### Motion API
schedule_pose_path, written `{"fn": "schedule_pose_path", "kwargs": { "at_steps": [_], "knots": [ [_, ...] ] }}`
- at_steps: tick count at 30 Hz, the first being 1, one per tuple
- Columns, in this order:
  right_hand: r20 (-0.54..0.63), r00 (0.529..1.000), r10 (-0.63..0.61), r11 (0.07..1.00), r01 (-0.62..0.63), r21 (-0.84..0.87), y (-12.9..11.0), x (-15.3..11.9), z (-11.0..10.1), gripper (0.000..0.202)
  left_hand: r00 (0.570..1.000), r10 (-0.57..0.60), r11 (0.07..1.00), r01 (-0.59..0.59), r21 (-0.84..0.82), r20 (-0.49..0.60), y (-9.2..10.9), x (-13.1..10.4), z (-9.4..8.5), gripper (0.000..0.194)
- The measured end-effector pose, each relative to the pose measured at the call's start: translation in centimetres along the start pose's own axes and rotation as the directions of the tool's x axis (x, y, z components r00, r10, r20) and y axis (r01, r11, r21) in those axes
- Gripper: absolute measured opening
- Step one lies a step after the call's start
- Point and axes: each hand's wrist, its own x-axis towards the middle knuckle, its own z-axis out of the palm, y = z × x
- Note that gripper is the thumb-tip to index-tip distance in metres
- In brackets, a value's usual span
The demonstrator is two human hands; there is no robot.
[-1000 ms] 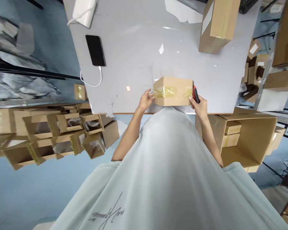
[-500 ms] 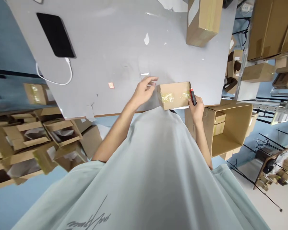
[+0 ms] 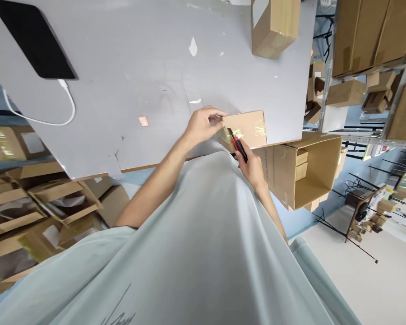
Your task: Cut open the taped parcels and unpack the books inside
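Note:
A small cardboard box (image 3: 248, 123) with clear yellowish tape lies at the table's near edge. My right hand (image 3: 252, 169) is wrapped round a red-and-black utility knife (image 3: 239, 147). The knife's tip is at the taped left part of the box. At the box's upper left corner, my left hand (image 3: 203, 125) has its thumb and fingers closed on the cardboard edge. The box's lower side is partly hidden by my right hand and the knife.
A taller taped box (image 3: 279, 31) stands at the table's far right. A black tablet-like device (image 3: 37, 40) with a white cable (image 3: 72, 108) lies at left. Below the table are an open carton (image 3: 320, 169) on the right and several open boxes (image 3: 64, 198) on the left.
My right hand has moved the knife from the box's right end across to its left end. My left hand has closed in on the box's left edge. The view has shifted slightly.

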Motion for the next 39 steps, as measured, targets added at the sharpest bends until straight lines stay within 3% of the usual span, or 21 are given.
{"fn": "schedule_pose_path", "kwargs": {
  "at_steps": [8, 15, 20, 28, 35, 39],
  "knots": [
    [-0.007, 1.0, 0.025, 0.986, -0.025, -0.166, -1.6, -0.2, 0.6, 0.066, 0.999, 0.008, 1.0, -0.009, -0.019, -0.052, -0.1, -0.2, 0.9, 0.026],
    [0.005, 0.989, 0.147, 0.883, -0.129, -0.451, -4.9, -0.3, 1.6, 0.072, 0.993, -0.004, 1.0, 0.006, 0.012, -0.122, 0.1, -0.3, 1.9, 0.022],
    [0.015, 0.985, 0.175, 0.865, -0.146, -0.48, -6.5, -0.3, 0.6, 0.066, 0.989, -0.039, 0.999, 0.038, -0.01, -0.143, -0.5, -0.6, 2.6, 0.026],
    [0.069, 0.971, 0.23, 0.834, -0.16, -0.528, -5.9, -2.5, -0.3, 0.061, 0.985, -0.066, 0.998, 0.069, 0.012, -0.159, 0.4, -1.6, 3.3, 0.024],
    [0.071, 0.976, 0.207, 0.845, -0.142, -0.515, -5.1, -1.0, 0.4, 0.061, 0.981, -0.044, 0.994, 0.061, 0.088, -0.189, 0.6, -1.2, 3.1, 0.023],
    [0.082, 0.975, 0.205, 0.846, -0.135, -0.515, -5.0, -1.6, 0.4, 0.059, 0.97, -0.046, 0.989, 0.077, 0.123, -0.238, 1.2, -1.4, 3.6, 0.02]
  ]
}}
